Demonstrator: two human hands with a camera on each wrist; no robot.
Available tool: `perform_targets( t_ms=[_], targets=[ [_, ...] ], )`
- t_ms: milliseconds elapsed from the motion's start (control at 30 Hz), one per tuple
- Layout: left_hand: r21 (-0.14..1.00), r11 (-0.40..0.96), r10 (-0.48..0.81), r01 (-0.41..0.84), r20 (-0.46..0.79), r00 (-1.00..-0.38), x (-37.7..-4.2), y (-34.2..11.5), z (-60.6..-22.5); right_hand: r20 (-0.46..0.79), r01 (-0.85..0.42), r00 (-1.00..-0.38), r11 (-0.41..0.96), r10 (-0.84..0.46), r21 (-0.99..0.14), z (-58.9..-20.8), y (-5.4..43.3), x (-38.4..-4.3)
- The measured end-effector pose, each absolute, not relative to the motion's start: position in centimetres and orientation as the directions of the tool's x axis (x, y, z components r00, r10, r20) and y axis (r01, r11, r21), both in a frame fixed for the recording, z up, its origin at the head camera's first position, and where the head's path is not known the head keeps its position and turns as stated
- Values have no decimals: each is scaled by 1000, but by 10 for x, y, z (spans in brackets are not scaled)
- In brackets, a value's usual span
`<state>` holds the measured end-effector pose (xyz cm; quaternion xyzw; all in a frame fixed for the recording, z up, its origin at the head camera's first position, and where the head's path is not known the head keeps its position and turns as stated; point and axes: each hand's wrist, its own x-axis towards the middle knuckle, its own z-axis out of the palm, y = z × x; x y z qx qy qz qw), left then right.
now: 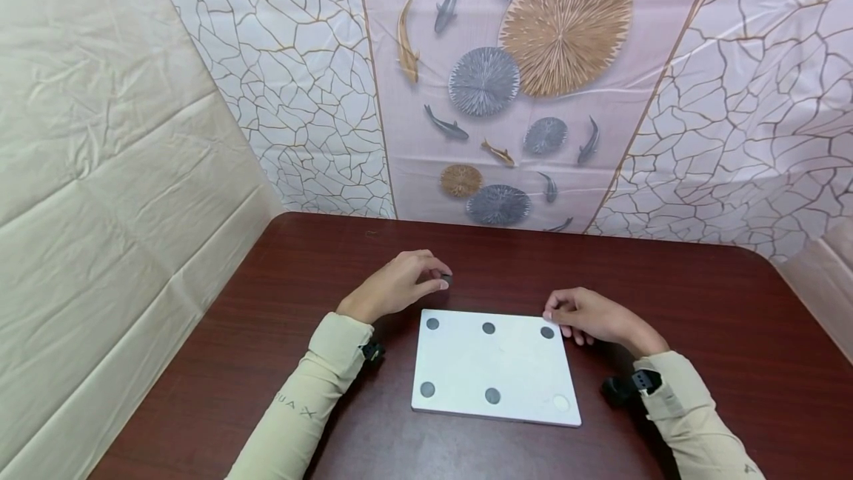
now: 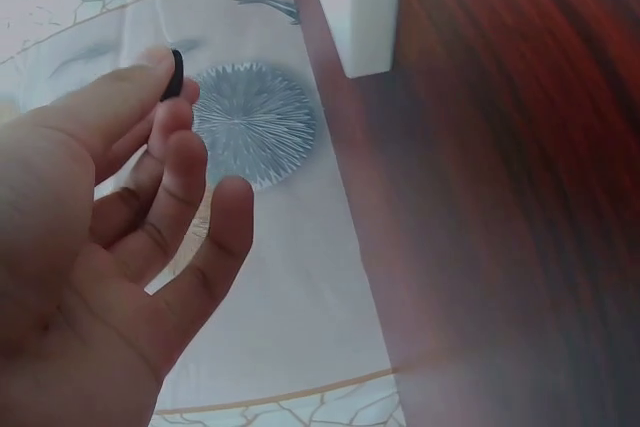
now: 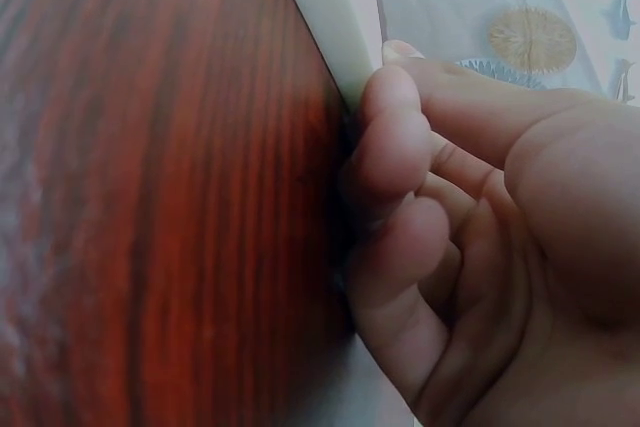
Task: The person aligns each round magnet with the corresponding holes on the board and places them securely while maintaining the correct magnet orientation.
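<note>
Between thumb and fingertips, my left hand (image 1: 400, 281) pinches a small dark disc (image 2: 174, 75) above the table, beyond the far left corner of a white rectangular board (image 1: 466, 361). My right hand (image 1: 593, 315) grips the far right corner of that board, thumb on top and fingers curled at its edge. Dark round discs sit on the board: three along the far edge, one at the near left corner (image 1: 427, 390) and one at the near middle (image 1: 492, 395). A pale round spot (image 1: 561, 403) shows at the near right corner.
The board lies on a dark red wooden table (image 1: 320, 258) with rounded far corners. A patterned cloth (image 1: 426, 169) hangs behind the table, and a plain beige cloth (image 1: 100, 169) runs along the left. Each wrist carries a small black camera.
</note>
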<state>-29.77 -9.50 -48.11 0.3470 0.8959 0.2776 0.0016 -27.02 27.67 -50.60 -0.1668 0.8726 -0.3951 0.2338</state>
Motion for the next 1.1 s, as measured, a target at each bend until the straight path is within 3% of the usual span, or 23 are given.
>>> perform_targets(
  t_ms=[500, 1100],
  targets=[
    [526, 523, 698, 671, 187, -691, -288, -85, -467, -272, -106, -842, 639, -465, -762, -506, 277, -268],
    [478, 475, 767, 739, 188, -614, -275, -68, -457, -271, -97, -851, 642, -450, -761, -507, 276, -269]
  ],
)
